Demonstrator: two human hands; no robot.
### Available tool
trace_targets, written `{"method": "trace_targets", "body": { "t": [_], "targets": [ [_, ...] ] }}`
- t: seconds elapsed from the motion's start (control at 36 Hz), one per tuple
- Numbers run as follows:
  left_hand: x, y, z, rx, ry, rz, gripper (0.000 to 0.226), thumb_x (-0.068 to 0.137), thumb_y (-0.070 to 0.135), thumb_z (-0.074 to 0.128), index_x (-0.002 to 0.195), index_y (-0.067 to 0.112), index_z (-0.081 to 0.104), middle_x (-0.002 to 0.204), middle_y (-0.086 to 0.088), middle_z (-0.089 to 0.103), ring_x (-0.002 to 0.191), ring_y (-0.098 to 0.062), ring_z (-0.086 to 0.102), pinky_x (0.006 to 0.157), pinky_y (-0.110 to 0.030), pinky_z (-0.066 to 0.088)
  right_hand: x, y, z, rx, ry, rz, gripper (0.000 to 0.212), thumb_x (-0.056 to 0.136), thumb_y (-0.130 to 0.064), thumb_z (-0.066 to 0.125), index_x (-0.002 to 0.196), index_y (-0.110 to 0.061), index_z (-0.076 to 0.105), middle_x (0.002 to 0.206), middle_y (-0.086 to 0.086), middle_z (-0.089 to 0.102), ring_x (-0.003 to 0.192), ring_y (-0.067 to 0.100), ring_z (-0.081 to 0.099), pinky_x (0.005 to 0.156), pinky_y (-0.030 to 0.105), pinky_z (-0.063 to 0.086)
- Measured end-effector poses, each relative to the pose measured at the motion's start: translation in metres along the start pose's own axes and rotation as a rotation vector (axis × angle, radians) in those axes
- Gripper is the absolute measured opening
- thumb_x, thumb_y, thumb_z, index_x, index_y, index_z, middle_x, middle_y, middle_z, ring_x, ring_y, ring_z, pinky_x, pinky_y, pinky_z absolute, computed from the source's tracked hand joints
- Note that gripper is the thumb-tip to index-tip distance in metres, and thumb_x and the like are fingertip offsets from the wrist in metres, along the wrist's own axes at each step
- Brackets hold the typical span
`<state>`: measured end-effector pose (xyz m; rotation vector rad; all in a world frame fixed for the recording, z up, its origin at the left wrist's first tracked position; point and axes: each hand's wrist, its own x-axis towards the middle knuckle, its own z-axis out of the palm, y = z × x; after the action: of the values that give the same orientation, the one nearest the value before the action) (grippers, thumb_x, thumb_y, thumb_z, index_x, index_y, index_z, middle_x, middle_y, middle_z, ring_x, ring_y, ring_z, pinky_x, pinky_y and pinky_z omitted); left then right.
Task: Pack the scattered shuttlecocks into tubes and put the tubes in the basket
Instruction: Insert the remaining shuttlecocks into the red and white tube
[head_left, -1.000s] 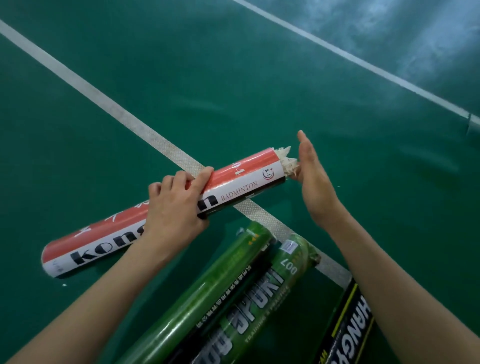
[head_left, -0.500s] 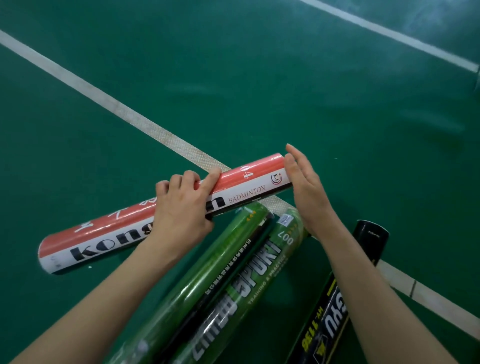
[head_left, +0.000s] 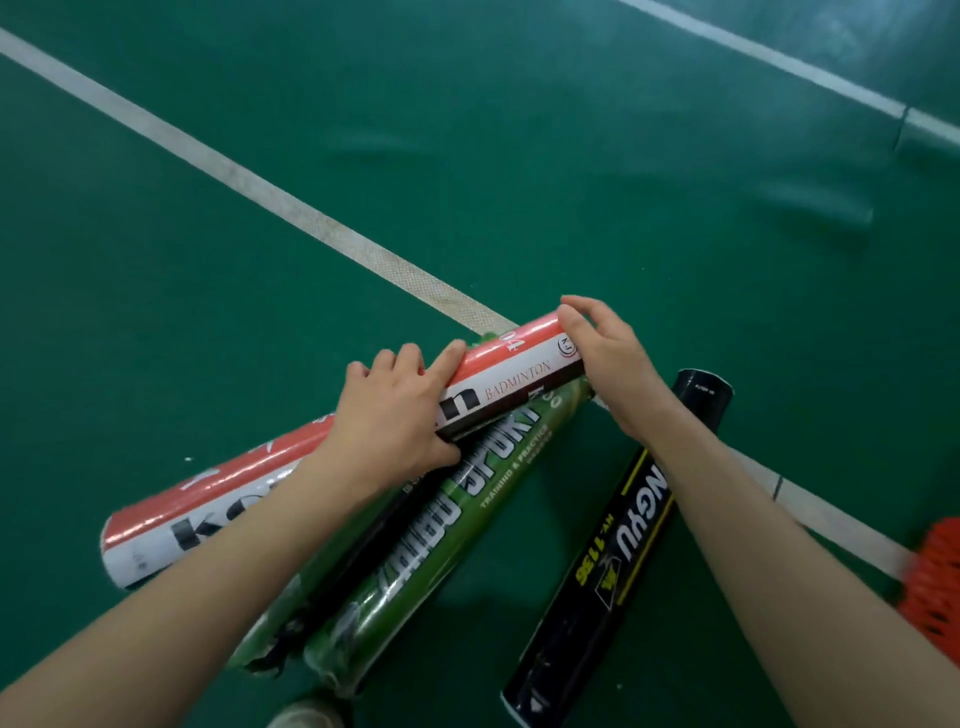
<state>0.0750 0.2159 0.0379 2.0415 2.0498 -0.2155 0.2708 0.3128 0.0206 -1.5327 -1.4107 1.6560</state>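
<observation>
A long red and white tube (head_left: 514, 371) printed "BADMINTON" lies slanted across the green court floor, its right end over a green tube. My left hand (head_left: 395, 415) is wrapped around its middle. My right hand (head_left: 608, 358) covers and grips its right end, so the opening is hidden. Two green tubes (head_left: 441, 514) lie side by side under and below it. A black and yellow tube (head_left: 618, 561) lies to the right, under my right forearm. No loose shuttlecocks are in sight.
An orange mesh basket (head_left: 935, 582) shows at the right edge. A white court line (head_left: 291, 208) runs diagonally across the floor behind the tubes. A shoe tip (head_left: 306, 717) is at the bottom edge.
The feathers that stuck out of the red tube's right end are no longer visible. My right hand went from a flat palm against that end to gripping it. The tube shifted over the green tubes.
</observation>
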Motion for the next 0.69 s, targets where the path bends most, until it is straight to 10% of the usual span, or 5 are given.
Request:
{"method": "trace_targets", "body": {
  "t": [0.44,0.58,0.69],
  "targets": [
    [-0.060,-0.004,0.029,-0.164,-0.150,-0.010,0.106,0.070,0.059,0.067,0.148,0.032,0.000,0.114,-0.001,0.038,0.097,-0.015,0.033,0.073,-0.030,0.040,-0.038,0.016,0.042,-0.242,0.089,0.022,0.015,0.097,-0.030,0.048,0.108,-0.021,0.049,0.089,0.004,0.062,0.082,0.025,0.068,0.069,0.044,0.058],
    [-0.082,-0.005,0.027,-0.180,-0.122,-0.023,0.104,0.069,0.056,0.067,0.148,0.034,0.003,0.106,0.002,0.033,0.096,-0.015,0.032,0.070,-0.030,0.037,-0.054,0.015,0.046,-0.318,0.095,-0.063,0.015,0.097,-0.030,0.048,0.107,-0.019,0.051,0.085,-0.002,0.059,0.069,0.011,0.061,0.051,0.016,0.049],
    [-0.100,-0.007,0.022,-0.181,-0.090,-0.026,0.104,0.068,0.055,0.068,0.148,0.034,0.004,0.108,0.001,0.035,0.097,-0.016,0.035,0.071,-0.030,0.039,-0.069,0.012,0.048,-0.253,0.019,-0.005,0.024,0.096,-0.036,0.047,0.118,-0.026,0.047,0.099,0.002,0.063,0.086,0.017,0.063,0.073,0.032,0.052]
  ]
}}
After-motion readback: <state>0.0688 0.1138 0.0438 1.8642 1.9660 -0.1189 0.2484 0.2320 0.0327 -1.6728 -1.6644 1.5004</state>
